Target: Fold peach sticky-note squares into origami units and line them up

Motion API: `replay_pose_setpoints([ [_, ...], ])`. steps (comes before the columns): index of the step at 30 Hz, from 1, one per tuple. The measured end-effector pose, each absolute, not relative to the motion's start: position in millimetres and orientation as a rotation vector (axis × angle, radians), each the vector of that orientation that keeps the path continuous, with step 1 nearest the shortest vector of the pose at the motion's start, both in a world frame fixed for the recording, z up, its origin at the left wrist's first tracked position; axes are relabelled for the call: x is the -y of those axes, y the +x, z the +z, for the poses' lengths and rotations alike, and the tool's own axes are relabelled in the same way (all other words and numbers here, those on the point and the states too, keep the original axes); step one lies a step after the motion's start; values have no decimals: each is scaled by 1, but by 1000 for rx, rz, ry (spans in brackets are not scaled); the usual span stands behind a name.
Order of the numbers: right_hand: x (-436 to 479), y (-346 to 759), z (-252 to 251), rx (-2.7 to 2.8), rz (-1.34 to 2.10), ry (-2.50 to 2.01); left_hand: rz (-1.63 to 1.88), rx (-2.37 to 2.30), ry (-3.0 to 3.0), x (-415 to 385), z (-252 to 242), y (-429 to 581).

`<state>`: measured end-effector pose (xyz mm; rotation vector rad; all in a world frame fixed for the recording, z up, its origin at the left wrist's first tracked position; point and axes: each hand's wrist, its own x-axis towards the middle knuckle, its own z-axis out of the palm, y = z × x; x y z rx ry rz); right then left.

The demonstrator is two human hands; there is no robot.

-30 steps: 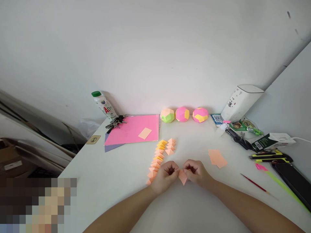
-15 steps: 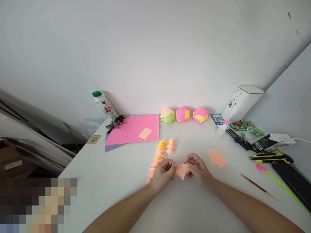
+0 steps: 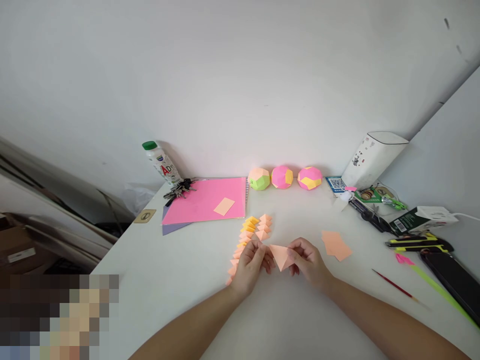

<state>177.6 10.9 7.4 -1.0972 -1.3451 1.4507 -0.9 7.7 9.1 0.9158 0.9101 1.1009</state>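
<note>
A folded peach paper piece [image 3: 280, 256] is between my two hands, its point facing down toward me. My right hand [image 3: 305, 257] pinches its right side. My left hand [image 3: 253, 262] has its fingers closed at the paper's left corner. Beside and partly behind my left hand runs a row of folded peach and yellow pieces [image 3: 247, 227], with a shorter peach row [image 3: 264, 226] next to it. Flat peach sheets [image 3: 336, 245] lie to the right of my right hand.
Three paper balls [image 3: 282, 177] line the wall. A pink sheet [image 3: 210, 197] carries a small peach paper and keys [image 3: 180, 189], near a bottle [image 3: 163, 162]. A thin red brush [image 3: 395, 284], cutters [image 3: 420, 243] and a black phone-like object [image 3: 453, 280] lie right.
The folded paper has risen slightly and turned, showing a broader triangular face. My left hand has shifted up a little, its fingers repositioned at the corner.
</note>
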Motion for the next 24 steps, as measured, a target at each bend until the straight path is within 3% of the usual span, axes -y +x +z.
replay_pose_setpoints([
  [14,-11,179,4,1396,1528,-1058,1171,-922,849,-8,7,1],
  [24,-13,178,-6,1410,1502,-1133,1077,-920,1347,-6,0,-7],
])
